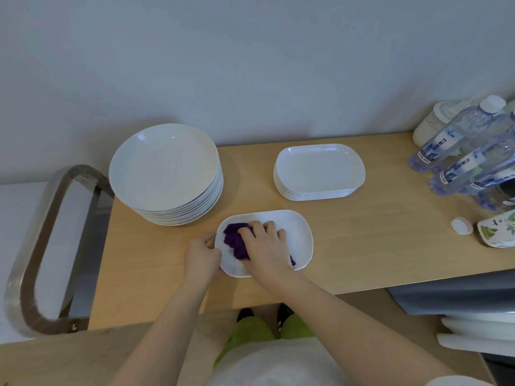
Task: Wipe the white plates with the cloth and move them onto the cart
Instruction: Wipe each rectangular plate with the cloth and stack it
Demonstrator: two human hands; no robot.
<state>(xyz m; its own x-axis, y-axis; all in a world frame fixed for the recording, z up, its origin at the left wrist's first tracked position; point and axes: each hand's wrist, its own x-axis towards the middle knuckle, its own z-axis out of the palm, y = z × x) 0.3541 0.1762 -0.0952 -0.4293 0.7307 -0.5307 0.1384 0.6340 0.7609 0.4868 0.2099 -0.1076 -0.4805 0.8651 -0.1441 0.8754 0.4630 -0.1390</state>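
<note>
— Where are you with the plates?

— I'm wiping one right now. The rounded rectangular plate (298,238) is lying flat on the surface (362,246), close to the near edge, right in front of me. My right hand (264,246) is pressing the purple cloth (237,240) into the plate's left half, fingers curled over the bunched fabric, so that grip is clamped on the cloth. My left hand (202,253) is pinching the plate's left rim to steady it.

— And what's left to do?

— Most of it, I'm judging. A stack of the same rectangular plates (319,169) is waiting farther back, and a taller stack of round plates (164,168) is sitting to its left, near the surface's left end. I can't tell which of these are wiped. I'm not seeing any plate on the cart yet.

— Where's the cart?

— I'm taking the curved metal handle (33,246) on the left for part of it, just past the surface's left edge; its deck is mostly hidden from view.

— Room to move?

— Bare wood is lying between my plate and that left edge, so the way leftward is looking open. The round stack is overhanging the back left corner, so I'm minding it. On the right, water bottles (451,140) and a loose white cap (461,225) are crowding the surface, well apart from my plate.
</note>
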